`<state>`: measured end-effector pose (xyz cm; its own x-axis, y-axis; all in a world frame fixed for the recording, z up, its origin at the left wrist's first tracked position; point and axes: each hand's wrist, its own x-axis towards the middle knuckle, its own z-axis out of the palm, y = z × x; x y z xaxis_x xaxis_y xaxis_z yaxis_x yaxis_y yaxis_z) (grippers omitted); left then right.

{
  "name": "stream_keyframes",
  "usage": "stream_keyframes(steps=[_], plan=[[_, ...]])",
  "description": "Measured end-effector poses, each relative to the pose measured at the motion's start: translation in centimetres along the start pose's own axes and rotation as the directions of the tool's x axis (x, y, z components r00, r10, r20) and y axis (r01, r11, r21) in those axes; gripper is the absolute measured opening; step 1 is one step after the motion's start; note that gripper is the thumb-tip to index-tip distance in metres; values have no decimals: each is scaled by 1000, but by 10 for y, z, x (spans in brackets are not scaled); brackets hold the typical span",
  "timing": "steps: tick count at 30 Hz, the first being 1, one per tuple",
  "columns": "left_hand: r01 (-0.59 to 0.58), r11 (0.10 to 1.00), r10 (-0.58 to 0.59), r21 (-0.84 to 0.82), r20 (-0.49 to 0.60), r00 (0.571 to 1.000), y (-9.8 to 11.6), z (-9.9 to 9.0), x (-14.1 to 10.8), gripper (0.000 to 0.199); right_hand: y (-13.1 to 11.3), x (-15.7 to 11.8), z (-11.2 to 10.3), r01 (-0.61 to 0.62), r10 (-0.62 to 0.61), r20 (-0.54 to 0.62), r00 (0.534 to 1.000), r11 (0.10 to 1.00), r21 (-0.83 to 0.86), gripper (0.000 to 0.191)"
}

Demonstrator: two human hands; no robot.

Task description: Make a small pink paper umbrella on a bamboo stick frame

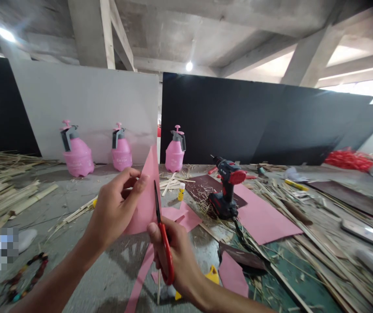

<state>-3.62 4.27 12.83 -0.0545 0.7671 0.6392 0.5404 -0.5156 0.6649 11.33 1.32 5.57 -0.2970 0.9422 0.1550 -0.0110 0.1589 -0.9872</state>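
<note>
A stiff pink paper sheet (pixel 145 202) stands upright above the concrete floor (pixel 108 278), pinched firmly between thumb and fingers of the left hand (pixel 114 208). The right hand (pixel 176 261) closes snugly around red-handled scissors (pixel 164 239), their dark blades right against the sheet's edge. A black-and-red cordless drill (pixel 227 187) sits beyond, near pink offcuts (pixel 181 217).

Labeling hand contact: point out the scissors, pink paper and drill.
Scissors (pixel 171 265): head view, red handle.
Pink paper (pixel 147 200): head view, middle of the raised sheet.
Drill (pixel 227 193): head view, black grip.
</note>
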Motion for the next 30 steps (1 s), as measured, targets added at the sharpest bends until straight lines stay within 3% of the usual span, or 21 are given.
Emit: stream_keyframes(steps=[12, 24, 30], plan=[[5, 999, -9, 38, 92, 996, -2, 0, -3, 30, 0, 4, -2, 15, -16, 32, 999, 999, 29, 50], [-16, 996, 10, 90, 68, 998, 0, 6, -8, 29, 0, 2, 1, -9, 9, -135, 991, 1000, 4, 57], [-28, 991, 20, 135, 62, 998, 0, 5, -9, 31, 1, 4, 0, -8, 10, -30, 999, 998, 59, 51]])
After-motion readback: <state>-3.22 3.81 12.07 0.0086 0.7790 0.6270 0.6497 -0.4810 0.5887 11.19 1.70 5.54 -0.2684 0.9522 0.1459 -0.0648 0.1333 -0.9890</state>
